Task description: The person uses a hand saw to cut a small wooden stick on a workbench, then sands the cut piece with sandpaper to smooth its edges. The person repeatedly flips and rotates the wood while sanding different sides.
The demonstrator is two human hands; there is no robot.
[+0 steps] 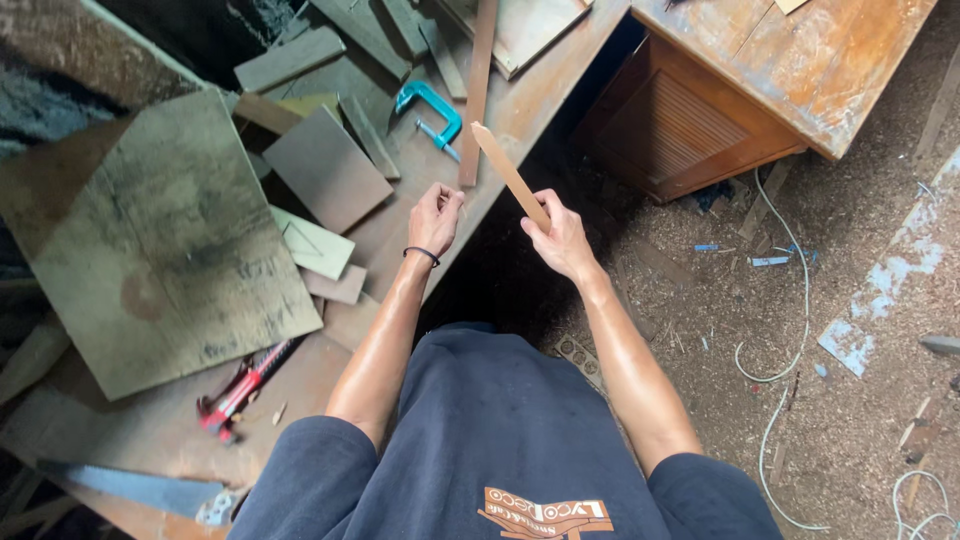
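The right hand (560,240) has its grip clamped on the lower end of a thin wooden strip (508,175), held slanting up and away, probably so its length can be looked at. The left hand (436,218) is loosely curled with its grip together on nothing visible, just above the counter (400,240) edge. Farther on, a teal clamp (432,108) lies among scrap boards, and 1 wooden cabinet (680,130) stands beyond on the sawdust floor (860,400).
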